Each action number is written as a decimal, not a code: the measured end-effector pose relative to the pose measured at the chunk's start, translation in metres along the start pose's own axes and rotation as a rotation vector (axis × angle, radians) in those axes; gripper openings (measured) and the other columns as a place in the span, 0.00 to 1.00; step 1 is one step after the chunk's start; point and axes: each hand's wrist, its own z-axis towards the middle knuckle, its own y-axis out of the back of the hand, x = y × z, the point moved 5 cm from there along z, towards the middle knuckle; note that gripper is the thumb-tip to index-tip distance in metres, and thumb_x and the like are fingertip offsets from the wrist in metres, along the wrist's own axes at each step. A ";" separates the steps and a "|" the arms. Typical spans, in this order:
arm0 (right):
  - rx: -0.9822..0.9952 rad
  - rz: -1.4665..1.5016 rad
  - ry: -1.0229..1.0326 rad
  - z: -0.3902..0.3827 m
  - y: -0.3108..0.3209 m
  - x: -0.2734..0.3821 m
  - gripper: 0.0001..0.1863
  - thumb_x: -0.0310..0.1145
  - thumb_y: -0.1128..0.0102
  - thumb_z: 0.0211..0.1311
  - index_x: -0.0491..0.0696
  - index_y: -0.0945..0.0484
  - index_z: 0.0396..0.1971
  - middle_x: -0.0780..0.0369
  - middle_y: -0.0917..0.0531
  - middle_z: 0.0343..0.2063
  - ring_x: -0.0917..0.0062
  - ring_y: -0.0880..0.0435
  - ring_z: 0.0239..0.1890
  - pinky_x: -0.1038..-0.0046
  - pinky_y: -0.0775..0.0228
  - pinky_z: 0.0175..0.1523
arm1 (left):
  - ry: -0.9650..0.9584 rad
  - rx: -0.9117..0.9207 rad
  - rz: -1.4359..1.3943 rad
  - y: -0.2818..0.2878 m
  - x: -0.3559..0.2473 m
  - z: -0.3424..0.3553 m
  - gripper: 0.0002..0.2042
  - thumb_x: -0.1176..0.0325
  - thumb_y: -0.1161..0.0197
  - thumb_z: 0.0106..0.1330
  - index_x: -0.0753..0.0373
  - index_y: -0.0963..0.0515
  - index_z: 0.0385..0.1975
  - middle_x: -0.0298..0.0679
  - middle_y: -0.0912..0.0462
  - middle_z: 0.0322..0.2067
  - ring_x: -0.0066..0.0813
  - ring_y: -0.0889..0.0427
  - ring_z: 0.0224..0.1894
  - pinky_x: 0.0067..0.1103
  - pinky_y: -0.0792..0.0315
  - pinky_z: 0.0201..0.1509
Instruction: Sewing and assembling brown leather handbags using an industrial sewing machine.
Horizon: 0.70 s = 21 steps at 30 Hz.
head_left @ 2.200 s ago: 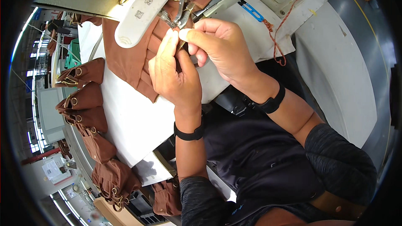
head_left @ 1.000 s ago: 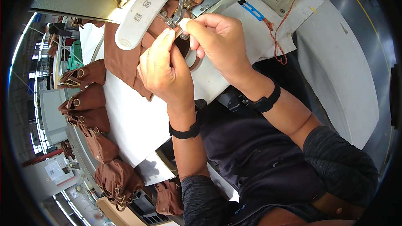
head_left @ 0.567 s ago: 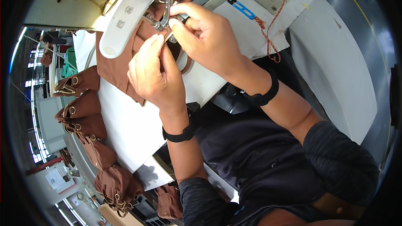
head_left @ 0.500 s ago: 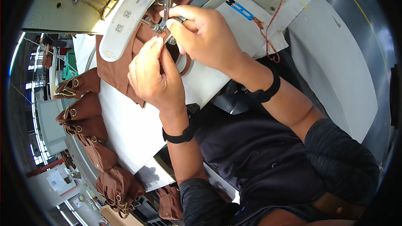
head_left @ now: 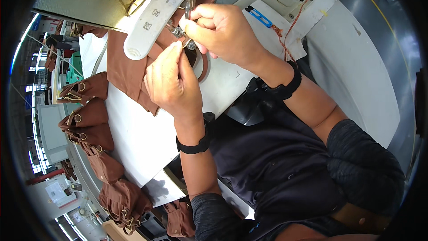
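A brown fabric piece (head_left: 127, 64) lies on the white worktop (head_left: 142, 140) in the upper left-centre of the frame, with a brass-toothed zipper (head_left: 187, 43) at its edge near the upper centre. The left hand (head_left: 174, 82) has its thumb and fingertips pinched closed on the fabric at this zipper edge. The right hand (head_left: 223, 31), just beside it, is curled with thumb and forefinger drawn together next to a thin metal bar of the sewing machine (head_left: 80, 2); what, if anything, is between its fingertips cannot be told. The machine's small metal foot parts are partly covered by the hands. A long white guard (head_left: 154, 22) with a rounded end hangs over the fabric and hides part of it. A brown strap (head_left: 204, 68) curves out below the right hand onto the worktop. Right of the hands, in the upper right, blue thread snips (head_left: 255, 14) lie tied to an orange cord (head_left: 278, 31) that runs up to the top edge. Down the left side stands a row of brown bags (head_left: 91, 116) with brass rings, leading to a bunched brown bag (head_left: 125, 198) at lower left and a smaller brown pouch (head_left: 179, 218) at bottom centre-left. Behind the row, a green bin (head_left: 74, 67) shows at far left. Pale grey sheeting (head_left: 356, 58) fills the right side, next to a floor (head_left: 388, 22) with a yellow line.
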 end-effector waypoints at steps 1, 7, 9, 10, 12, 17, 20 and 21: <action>0.001 -0.005 0.001 0.000 0.000 0.000 0.09 0.31 0.38 0.73 0.41 0.16 0.34 0.70 0.21 0.14 0.92 0.28 0.16 0.83 0.37 0.20 | 0.003 0.006 0.009 0.000 0.000 0.000 0.10 0.78 0.28 0.61 0.57 0.12 0.41 0.33 0.09 0.40 0.29 0.14 0.39 0.25 0.26 0.46; 0.003 0.003 -0.017 0.001 0.001 0.004 0.12 0.31 0.39 0.72 0.40 0.20 0.28 0.67 0.21 0.13 0.88 0.26 0.13 0.79 0.34 0.19 | -0.013 -0.007 0.026 -0.001 0.001 0.002 0.10 0.78 0.29 0.61 0.57 0.12 0.41 0.33 0.10 0.40 0.29 0.14 0.39 0.24 0.26 0.46; 0.006 0.027 -0.010 0.000 0.000 0.003 0.13 0.32 0.39 0.72 0.40 0.20 0.28 0.66 0.20 0.13 0.87 0.26 0.13 0.79 0.35 0.18 | -0.008 -0.009 0.027 -0.001 0.001 0.001 0.10 0.78 0.29 0.61 0.57 0.12 0.41 0.33 0.10 0.40 0.29 0.14 0.39 0.24 0.26 0.47; 0.010 0.026 -0.010 0.001 0.000 0.003 0.13 0.32 0.39 0.72 0.40 0.20 0.28 0.66 0.20 0.13 0.87 0.26 0.13 0.79 0.35 0.18 | -0.006 -0.006 0.025 -0.002 0.001 0.000 0.10 0.78 0.29 0.61 0.58 0.12 0.40 0.33 0.10 0.40 0.30 0.14 0.39 0.24 0.26 0.47; 0.002 0.008 -0.007 0.001 0.000 0.002 0.12 0.32 0.39 0.72 0.40 0.20 0.28 0.66 0.19 0.14 0.87 0.26 0.13 0.79 0.36 0.18 | -0.001 -0.013 0.027 -0.002 0.001 0.001 0.10 0.78 0.29 0.61 0.58 0.12 0.40 0.34 0.10 0.40 0.30 0.14 0.39 0.25 0.26 0.47; -0.007 -0.001 0.025 0.001 0.002 0.003 0.12 0.31 0.39 0.72 0.40 0.19 0.29 0.65 0.19 0.14 0.87 0.26 0.13 0.80 0.36 0.18 | -0.005 -0.025 0.046 -0.005 -0.001 0.002 0.09 0.78 0.29 0.61 0.59 0.12 0.40 0.35 0.10 0.40 0.31 0.13 0.40 0.24 0.26 0.47; -0.012 -0.002 0.010 0.001 -0.001 0.001 0.10 0.30 0.38 0.72 0.39 0.18 0.32 0.66 0.19 0.14 0.88 0.27 0.13 0.81 0.37 0.19 | 0.019 -0.028 0.007 -0.004 0.004 0.001 0.09 0.79 0.29 0.61 0.59 0.12 0.40 0.36 0.10 0.40 0.32 0.13 0.40 0.26 0.24 0.47; -0.019 0.007 0.000 0.001 -0.001 0.000 0.08 0.29 0.37 0.71 0.39 0.16 0.34 0.67 0.20 0.13 0.89 0.28 0.13 0.82 0.39 0.20 | 0.012 -0.030 -0.014 -0.004 0.004 0.003 0.09 0.79 0.29 0.61 0.60 0.13 0.40 0.36 0.10 0.40 0.33 0.13 0.40 0.26 0.24 0.48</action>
